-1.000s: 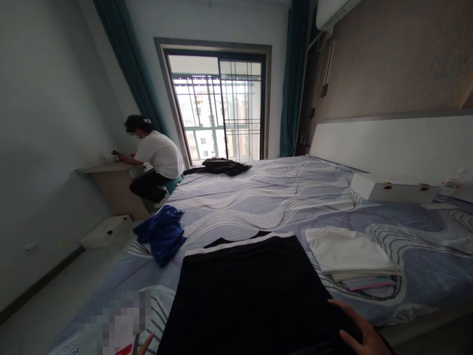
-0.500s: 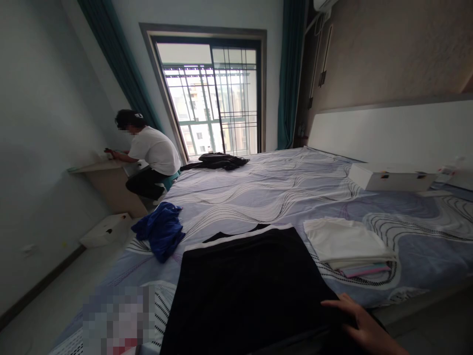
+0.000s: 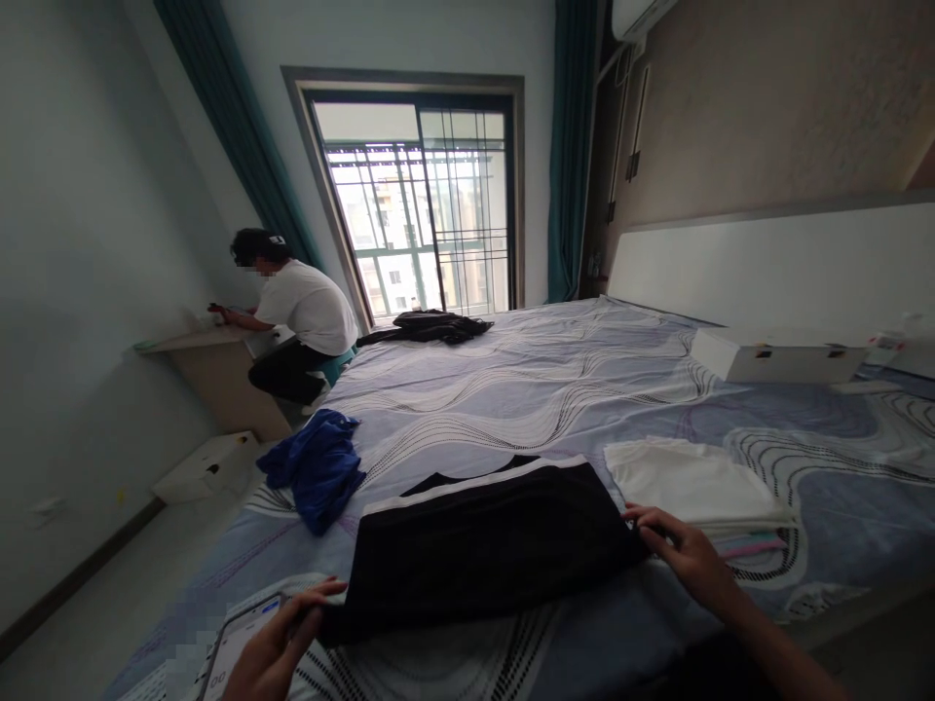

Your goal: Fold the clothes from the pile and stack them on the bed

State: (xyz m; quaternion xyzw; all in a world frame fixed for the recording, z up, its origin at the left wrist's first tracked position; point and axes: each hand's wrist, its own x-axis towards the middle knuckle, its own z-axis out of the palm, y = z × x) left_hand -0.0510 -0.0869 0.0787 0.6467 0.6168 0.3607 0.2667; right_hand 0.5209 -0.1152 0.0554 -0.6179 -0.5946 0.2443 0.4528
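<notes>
A black garment with a white band along its far edge [image 3: 486, 555] lies folded across the near part of the bed. My left hand [image 3: 281, 633] pinches its near left corner, fingertips closed on the cloth. At the right edge, my right hand [image 3: 676, 550] grips the other side between thumb and fingers. Part of a phone [image 3: 238, 638] shows on the bed behind my left hand. A stack of folded white cloth [image 3: 691, 482] sits just beyond my right hand, with pink and pale green layers beneath. Left of the black garment is a crumpled blue garment [image 3: 317, 467].
The patterned bed sheet [image 3: 511, 404] spreads out ahead. A dark heap of clothing [image 3: 430, 326] lies at the far edge, and a white box [image 3: 778, 355] stands near the headboard. Another white box [image 3: 208, 467] is on the floor. A person [image 3: 307, 312] sits at a desk [image 3: 211, 360].
The black garment's near part has been folded away from me, so it covers less of the bed. My left hand has come into view, and my right hand has moved up along the edge.
</notes>
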